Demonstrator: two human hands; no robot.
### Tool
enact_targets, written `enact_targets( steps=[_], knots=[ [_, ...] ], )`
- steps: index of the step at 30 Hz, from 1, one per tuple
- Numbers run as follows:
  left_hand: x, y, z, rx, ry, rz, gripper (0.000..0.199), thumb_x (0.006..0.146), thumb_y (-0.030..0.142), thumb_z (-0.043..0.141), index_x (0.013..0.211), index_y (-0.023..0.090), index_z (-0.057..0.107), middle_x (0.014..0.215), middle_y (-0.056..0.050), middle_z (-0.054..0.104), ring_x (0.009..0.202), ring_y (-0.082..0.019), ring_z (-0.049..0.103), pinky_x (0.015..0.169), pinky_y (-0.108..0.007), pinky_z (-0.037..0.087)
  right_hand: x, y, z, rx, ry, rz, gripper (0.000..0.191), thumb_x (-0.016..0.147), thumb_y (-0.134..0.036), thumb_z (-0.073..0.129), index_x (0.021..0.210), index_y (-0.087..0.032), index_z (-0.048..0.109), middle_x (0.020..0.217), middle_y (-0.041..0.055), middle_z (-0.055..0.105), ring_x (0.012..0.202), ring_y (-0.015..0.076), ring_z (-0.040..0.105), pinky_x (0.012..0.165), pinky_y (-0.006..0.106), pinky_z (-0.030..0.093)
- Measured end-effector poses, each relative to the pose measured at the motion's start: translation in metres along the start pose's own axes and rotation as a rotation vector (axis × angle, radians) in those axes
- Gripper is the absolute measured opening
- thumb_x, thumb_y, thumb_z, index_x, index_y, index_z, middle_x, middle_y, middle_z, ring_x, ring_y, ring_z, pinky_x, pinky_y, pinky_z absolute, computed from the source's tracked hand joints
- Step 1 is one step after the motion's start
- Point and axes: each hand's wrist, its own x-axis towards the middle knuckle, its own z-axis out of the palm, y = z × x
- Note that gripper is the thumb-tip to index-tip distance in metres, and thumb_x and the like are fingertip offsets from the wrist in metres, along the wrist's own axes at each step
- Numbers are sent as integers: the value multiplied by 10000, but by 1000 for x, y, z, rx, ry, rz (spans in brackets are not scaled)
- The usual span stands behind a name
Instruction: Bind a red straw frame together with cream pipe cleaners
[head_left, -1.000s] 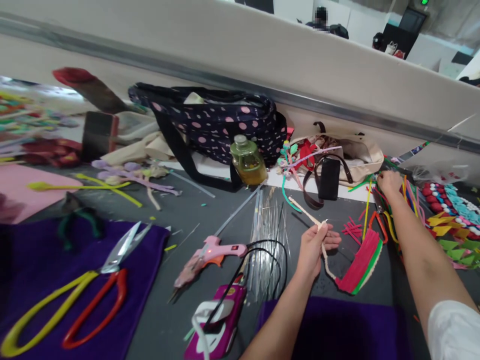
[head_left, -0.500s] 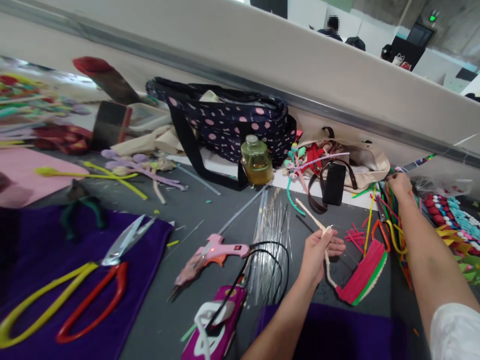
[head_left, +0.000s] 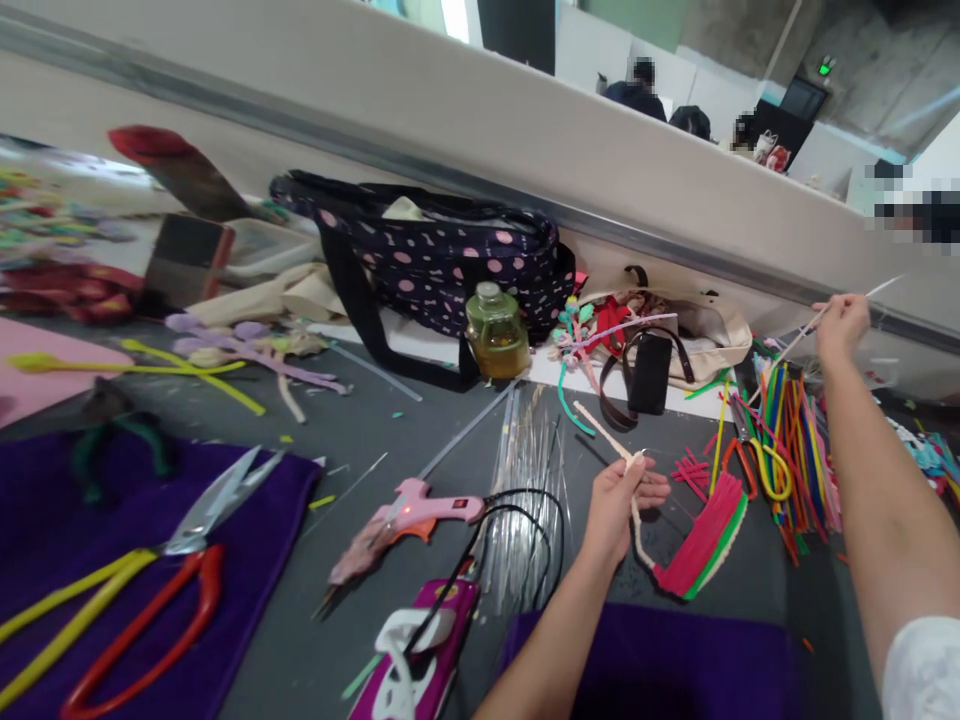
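Observation:
My left hand [head_left: 624, 495] pinches a cream pipe cleaner [head_left: 600, 428] between thumb and fingers. That strip runs down to a curved red piece [head_left: 701, 535] with a green and cream edge, lying on the dark table. At the upper right my right hand [head_left: 845, 322] is closed on a thin whitish stem [head_left: 792, 345], which slants above a bundle of colored pipe cleaners [head_left: 799, 450]. Small scissors [head_left: 769, 468] with red and yellow handles rest beside the bundle. Short red pieces [head_left: 691, 470] lie just right of my left hand.
A pink glue gun [head_left: 431, 508] with a black cord lies mid-table beside clear sticks [head_left: 525, 480]. Large scissors [head_left: 202, 520] rest on purple cloth [head_left: 277, 560] at left. Behind stand a green bottle [head_left: 496, 335], a dark patterned bag [head_left: 442, 255] and a beige bag [head_left: 720, 335].
My right hand has lifted up and right from the pipe cleaner bundle, and the whitish stem now shows in it. My left hand keeps its hold. The view has shifted slightly.

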Motion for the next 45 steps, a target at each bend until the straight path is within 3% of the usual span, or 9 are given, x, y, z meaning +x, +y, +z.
enact_targets(
  steps=[6, 16, 23, 26, 30, 34, 37, 42, 45],
  knots=[
    [2, -1, -1, -1, -21, 17, 423, 676, 438, 751, 850, 82, 603, 669, -109, 699, 536, -155, 662, 500, -216, 529, 28, -18, -53, 271, 290, -7, 175, 934, -174, 297, 1042, -142, 431, 841, 119, 703, 527, 72, 599, 536, 188, 371],
    [3, 0, -4, 15, -25, 31, 379, 699, 391, 745, 865, 78, 611, 685, -113, 704, 563, -158, 672, 515, -217, 541, 45, -38, -97, 514, 289, 56, 112, 936, -170, 336, 1011, -138, 412, 779, 68, 668, 508, 53, 592, 482, 181, 395],
    [5, 0, -5, 15, -14, 43, 326, 729, 361, 724, 846, 77, 617, 680, -118, 704, 563, -161, 675, 512, -218, 541, 53, -69, -137, 678, 478, -228, 107, 948, -159, 332, 890, -218, 400, 849, 93, 628, 635, 82, 632, 585, 249, 504],
    [5, 1, -6, -3, -15, 49, 318, 739, 352, 719, 854, 73, 620, 682, -116, 704, 554, -154, 670, 511, -215, 540, 26, -75, -151, 687, 476, -317, 84, 918, -118, 406, 905, -185, 455, 937, 127, 630, 770, 117, 669, 672, 287, 537],
    [5, 1, -6, -60, -30, 52, 301, 751, 331, 714, 875, 71, 625, 692, -104, 705, 552, -143, 665, 525, -220, 547, -56, -72, -160, 703, 511, -342, 85, 876, -150, 533, 935, -120, 587, 895, 89, 658, 779, 136, 672, 752, 327, 555],
    [5, 4, -6, -131, -73, 62, 265, 769, 307, 705, 900, 91, 624, 705, -71, 701, 554, -118, 659, 550, -211, 554, -150, -58, -160, 642, 664, -107, 155, 812, -315, 647, 893, -183, 654, 1081, 40, 622, 699, 116, 641, 552, 265, 550],
    [5, 7, -7, -186, -94, 71, 215, 803, 288, 674, 899, 104, 621, 699, -48, 691, 547, -98, 650, 555, -197, 556, -197, -36, -152, 834, 758, 149, 156, 815, -338, 635, 885, -199, 639, 807, -16, 603, 621, 102, 602, 547, 246, 552],
    [7, 11, -8, -227, -87, 47, 131, 853, 231, 612, 884, 104, 623, 672, -35, 678, 517, -77, 628, 542, -178, 552, -229, 12, -124, 1456, 536, 518, 191, 781, -326, 694, 770, -214, 540, 684, -68, 560, 587, 55, 585, 547, 163, 552],
    [9, 12, -10, -214, -66, 48, 119, 870, 216, 585, 879, 105, 625, 660, -35, 675, 508, -81, 625, 533, -181, 555, -236, 31, -104, 1546, 341, 625, 205, 783, -300, 697, 720, -183, 542, 624, -61, 542, 479, 35, 525, 362, 99, 421]
  ],
)
